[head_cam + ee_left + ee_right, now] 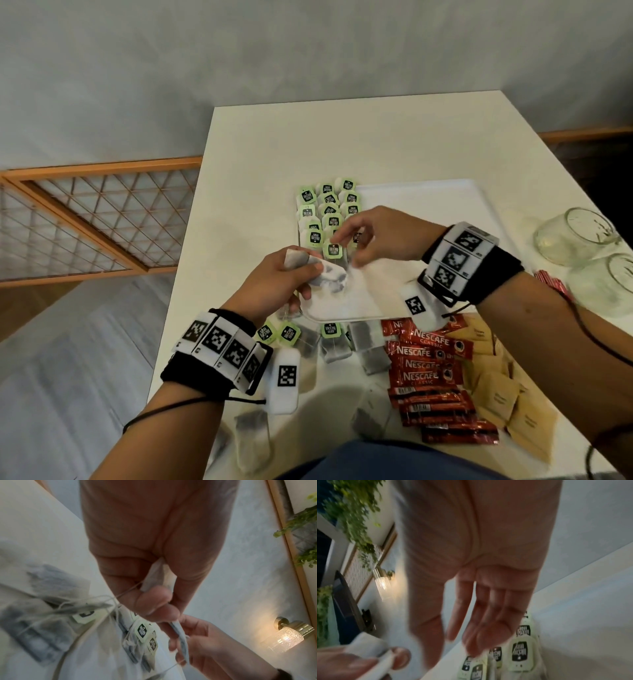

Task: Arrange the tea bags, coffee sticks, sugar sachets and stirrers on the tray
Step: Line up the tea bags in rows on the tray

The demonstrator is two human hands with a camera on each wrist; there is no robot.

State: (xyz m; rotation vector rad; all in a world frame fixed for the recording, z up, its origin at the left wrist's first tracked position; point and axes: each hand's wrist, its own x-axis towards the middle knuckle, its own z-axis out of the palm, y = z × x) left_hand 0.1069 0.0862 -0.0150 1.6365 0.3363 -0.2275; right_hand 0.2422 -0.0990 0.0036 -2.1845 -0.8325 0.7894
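A white tray [428,198] lies on the table, with rows of green-tagged tea bags [325,209] along its left side. My left hand [301,274] grips a small bunch of tea bags [329,277] over the tray's near left corner. The left wrist view shows the fingers pinching a bag [154,577], with strings trailing off it. My right hand [346,248] hovers just right of a green tag [333,250] in the nearest row. Its fingers [488,615] are straight and hold nothing, above the tags [520,651].
Loose tea bags [370,353] lie in front of the tray. Red coffee sticks [424,370] and tan sugar sachets [496,394] are piled at the near right. Two glass jars [575,240] lie at the right edge. The tray's right half is bare.
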